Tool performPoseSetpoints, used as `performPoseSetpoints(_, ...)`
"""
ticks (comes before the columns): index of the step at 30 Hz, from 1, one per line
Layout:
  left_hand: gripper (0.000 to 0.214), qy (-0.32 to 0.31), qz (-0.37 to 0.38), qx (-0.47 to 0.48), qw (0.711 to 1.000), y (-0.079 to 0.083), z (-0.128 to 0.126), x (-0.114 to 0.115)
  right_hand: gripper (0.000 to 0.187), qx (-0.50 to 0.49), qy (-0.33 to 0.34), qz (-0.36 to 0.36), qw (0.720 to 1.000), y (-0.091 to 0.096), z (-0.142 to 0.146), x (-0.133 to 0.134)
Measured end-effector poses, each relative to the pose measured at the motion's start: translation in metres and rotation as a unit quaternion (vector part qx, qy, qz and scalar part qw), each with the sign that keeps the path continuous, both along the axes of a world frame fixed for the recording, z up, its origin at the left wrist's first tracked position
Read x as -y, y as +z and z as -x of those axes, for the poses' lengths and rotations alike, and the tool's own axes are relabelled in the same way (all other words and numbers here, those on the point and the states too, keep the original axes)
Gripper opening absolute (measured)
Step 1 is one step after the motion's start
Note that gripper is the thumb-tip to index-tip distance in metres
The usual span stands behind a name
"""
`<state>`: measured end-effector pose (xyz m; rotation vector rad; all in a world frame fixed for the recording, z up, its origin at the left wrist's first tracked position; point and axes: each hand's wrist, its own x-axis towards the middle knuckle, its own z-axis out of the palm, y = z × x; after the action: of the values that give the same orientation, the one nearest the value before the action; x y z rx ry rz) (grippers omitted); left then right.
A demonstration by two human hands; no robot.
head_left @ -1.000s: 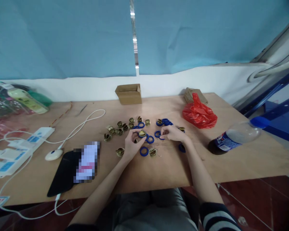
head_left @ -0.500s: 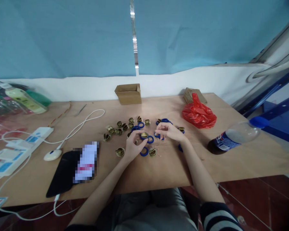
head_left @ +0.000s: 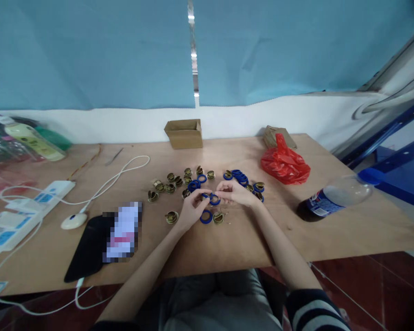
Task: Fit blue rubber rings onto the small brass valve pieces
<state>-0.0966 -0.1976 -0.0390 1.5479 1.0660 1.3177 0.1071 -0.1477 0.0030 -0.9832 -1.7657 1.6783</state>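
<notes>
Brown tabletop (head_left: 352, 234) bears a red bag (head_left: 284, 166) and a bottle (head_left: 338, 195), apart from the right hand (head_left: 237, 193), whose hold I cannot tell. The left hand (head_left: 192, 209) pinches a blue ring (head_left: 204, 196).

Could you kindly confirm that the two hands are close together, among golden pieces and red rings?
Not quite: the rings are blue, not red, as the head view shows; the left hand and right hand are close together among them and the golden pieces.

1 head-worn cam, looking fwd & down over nr edge of tabletop (head_left: 227, 250); wide view, fairly close: lap (head_left: 221, 303) at 6 o'clock, blue sheet (head_left: 124, 55) at 12, L hand (head_left: 192, 209) & R hand (head_left: 237, 193) abt ctr.
</notes>
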Motion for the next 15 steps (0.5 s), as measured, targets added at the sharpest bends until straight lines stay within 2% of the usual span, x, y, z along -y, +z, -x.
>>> performPoseSetpoints(5, 0.018, 0.018, 0.01, 0.01, 1.0, 0.001, -0.002, -0.001, 0.04, 0.008, -0.005, -0.003, 1.0, -0.004, 0.003, 0.0)
performPoseSetpoints(10, 0.017, 0.069, -0.011, -0.051, 0.996, 0.004, -0.001, -0.002, 0.034, 0.014, -0.005, -0.016, 1.0, -0.008, 0.008, 0.001)
performPoseSetpoints(15, 0.022, 0.069, -0.006, -0.077, 0.995, 0.006, 0.0, -0.001, 0.031, 0.015, -0.004, -0.019, 1.0, -0.009, 0.012, 0.003)
